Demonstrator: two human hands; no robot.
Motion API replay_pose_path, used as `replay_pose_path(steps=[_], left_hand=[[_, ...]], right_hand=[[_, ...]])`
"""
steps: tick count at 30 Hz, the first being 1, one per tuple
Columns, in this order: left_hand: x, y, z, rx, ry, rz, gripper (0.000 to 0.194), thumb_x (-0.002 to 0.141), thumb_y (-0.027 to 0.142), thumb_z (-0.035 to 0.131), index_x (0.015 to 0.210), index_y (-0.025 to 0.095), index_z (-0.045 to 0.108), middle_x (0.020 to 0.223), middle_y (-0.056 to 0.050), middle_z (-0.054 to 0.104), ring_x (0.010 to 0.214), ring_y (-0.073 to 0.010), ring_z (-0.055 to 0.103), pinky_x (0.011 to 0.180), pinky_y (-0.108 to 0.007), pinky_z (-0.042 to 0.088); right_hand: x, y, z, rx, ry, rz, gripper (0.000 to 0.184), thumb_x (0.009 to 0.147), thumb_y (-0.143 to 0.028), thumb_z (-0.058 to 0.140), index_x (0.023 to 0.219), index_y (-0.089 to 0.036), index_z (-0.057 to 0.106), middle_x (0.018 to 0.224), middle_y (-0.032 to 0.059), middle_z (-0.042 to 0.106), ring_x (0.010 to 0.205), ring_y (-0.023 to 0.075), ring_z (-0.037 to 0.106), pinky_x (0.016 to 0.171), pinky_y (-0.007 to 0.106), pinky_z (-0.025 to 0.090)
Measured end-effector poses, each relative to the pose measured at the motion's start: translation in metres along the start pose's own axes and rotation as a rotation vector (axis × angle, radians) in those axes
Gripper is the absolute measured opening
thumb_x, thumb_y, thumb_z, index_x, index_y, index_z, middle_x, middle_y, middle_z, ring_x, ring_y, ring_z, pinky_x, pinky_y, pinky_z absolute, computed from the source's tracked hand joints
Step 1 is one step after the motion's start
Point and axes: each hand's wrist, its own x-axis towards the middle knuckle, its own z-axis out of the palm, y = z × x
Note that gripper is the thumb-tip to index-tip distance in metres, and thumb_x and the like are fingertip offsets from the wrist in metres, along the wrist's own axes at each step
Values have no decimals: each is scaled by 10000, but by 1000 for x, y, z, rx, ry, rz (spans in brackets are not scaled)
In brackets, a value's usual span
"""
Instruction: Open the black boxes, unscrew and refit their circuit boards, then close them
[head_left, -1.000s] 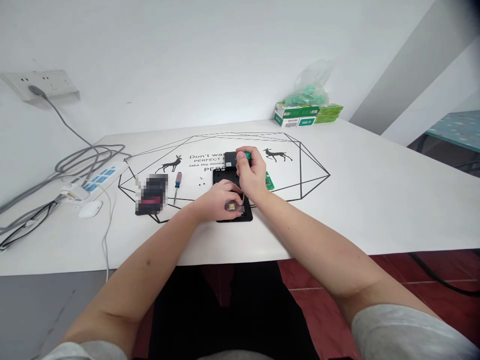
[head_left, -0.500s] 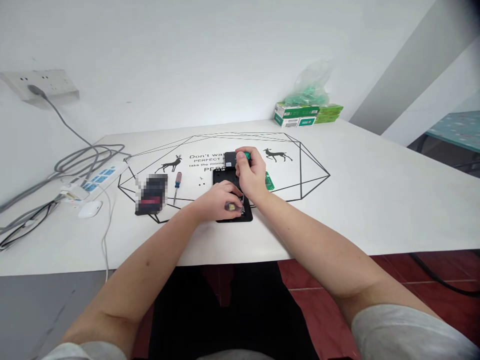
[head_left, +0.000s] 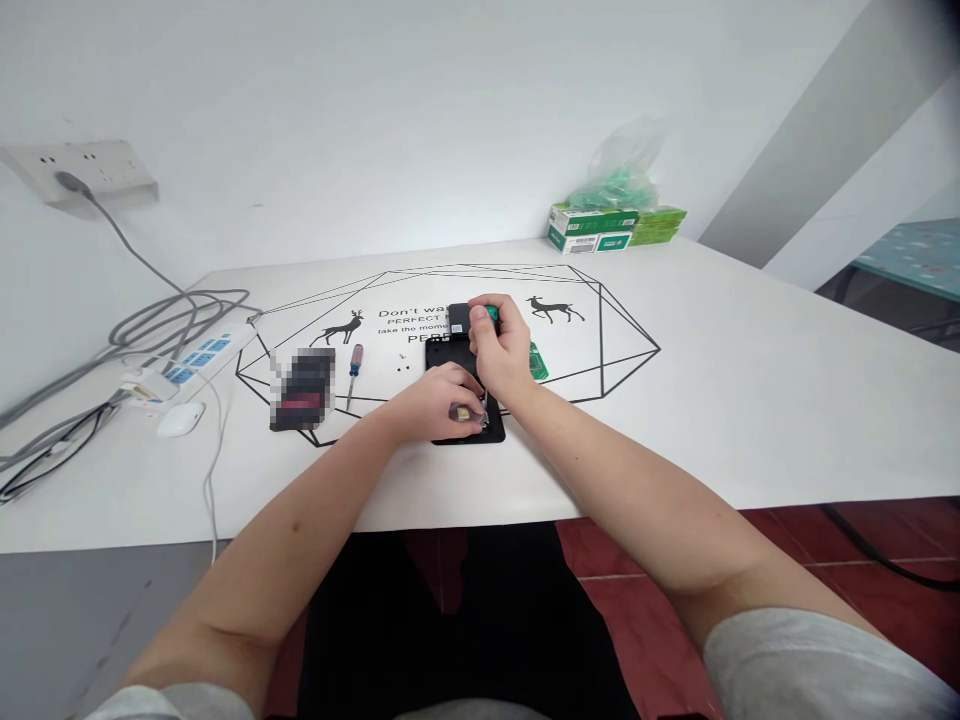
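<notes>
Black case [head_left: 493,428]: lies flat on the tabletop [head_left: 750,400], at the near middle, partly covered by both hands.
Left hand [head_left: 442,400]: laid over the near part of the case, fingers bent downward; a small translucent piece [head_left: 464,412] with a yellow patch shows by the thumb, though I cannot tell whether it is pinched.
Right hand [head_left: 505,350]: above the right side of the case, fingers curled in a fist, thumb on top, closed around a green handle [head_left: 493,313].
Thin shaft [head_left: 486,398]: points down toward the case, below the right hand; its tip is too small to make out.
Black block [head_left: 460,318]: at the far end of the case, with a small white label, just left of the right thumb.
Green circuit board [head_left: 538,362]: on the tabletop just right of the right hand, partly hidden by it.
Small screws [head_left: 403,364]: a few dark bits left of the case.
Screwdriver [head_left: 355,372]: farther left, red-and-blue handle to the far side, blade toward the near edge.
Blurred dark item [head_left: 304,388]: left of the screwdriver, its details masked.
Power strip [head_left: 199,358]: on the left among grey cables [head_left: 176,315], a white rounded object [head_left: 181,418] near it.
Boxes [head_left: 596,222]: green and white, far right against the wall, a clear plastic bag [head_left: 624,165] on top.
</notes>
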Motion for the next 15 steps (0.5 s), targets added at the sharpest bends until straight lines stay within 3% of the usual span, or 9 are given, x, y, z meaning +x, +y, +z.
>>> replay_pose_path(steps=[6,15], left_hand=[[1,2,0,-17,-5,17,77,879,213,870,949,246,871,1110,-81,798,1112,-262,697,1101,-444,565],[2,5,-1,-48,3,36,44,890,199,827,908,236,840,1050,-70,804,1098,-260,713,1070,-430,582]], right_hand=[[1,3,1,71,-16,-26,480,1014,-732,610,1108,-263,654,867,7,601,717,145,541,599,292,467],[-4,-3,0,-20,-73,-115,458,1043,-698,576,1066,-250,665,858,16,632,726,158,565,639,312,488]])
